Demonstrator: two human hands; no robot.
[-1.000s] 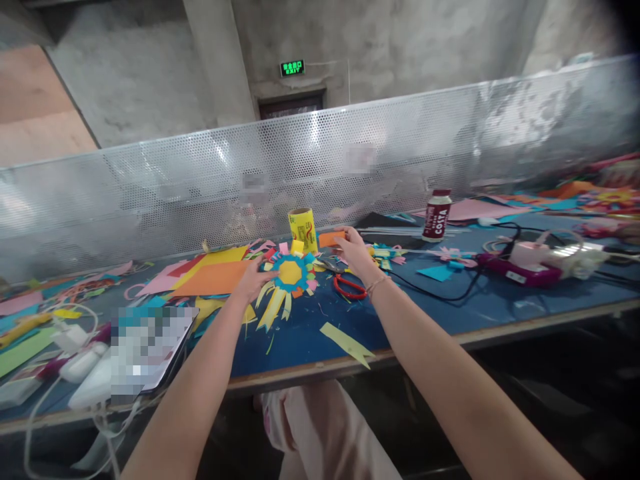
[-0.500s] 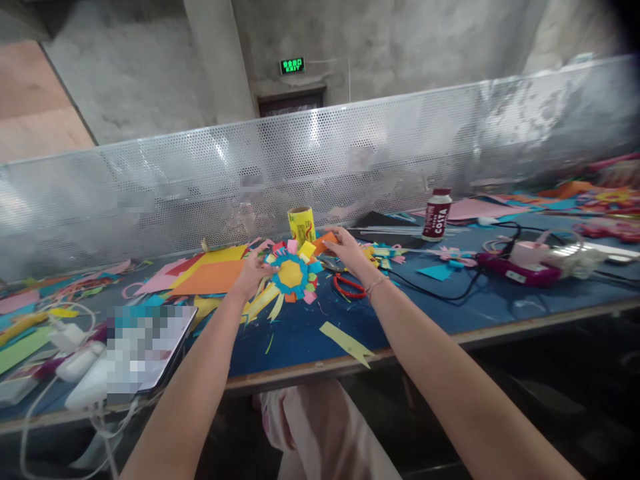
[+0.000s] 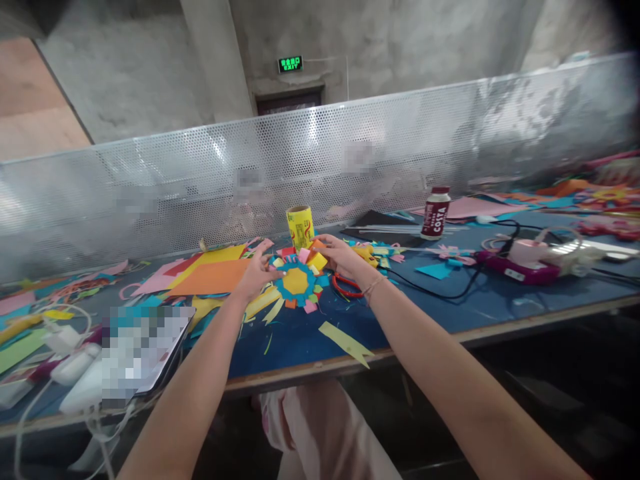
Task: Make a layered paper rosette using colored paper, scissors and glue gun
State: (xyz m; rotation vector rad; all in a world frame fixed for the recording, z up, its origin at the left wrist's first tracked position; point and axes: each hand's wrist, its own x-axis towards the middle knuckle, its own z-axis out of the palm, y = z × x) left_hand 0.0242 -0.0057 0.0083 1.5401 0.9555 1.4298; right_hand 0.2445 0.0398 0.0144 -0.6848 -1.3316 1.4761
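A paper flower (image 3: 296,282) with a yellow centre, a blue ring and many-coloured paper tabs is over the table in front of me. My left hand (image 3: 256,275) grips its left rim, with the thumb on the blue ring. At the upper right of the flower, my right hand (image 3: 340,257) pinches a small orange paper piece (image 3: 315,251) against the tabs; its fingertips are partly hidden. Red-handled scissors (image 3: 347,287) lie under the right wrist. Behind the flower stands a yellow tape roll (image 3: 299,228).
Orange paper sheets (image 3: 207,277) and scraps lie left, beyond a tablet (image 3: 165,353). A pale yellow strip (image 3: 345,341) overhangs the front edge. A dark red bottle (image 3: 435,215) and a purple power strip (image 3: 520,267) with cables are right. A perforated metal screen (image 3: 200,180) closes the back.
My right hand has moved slightly left with the orange paper piece, which now sits against the flower's edge. The flower has shifted a little right and down, my left hand following.
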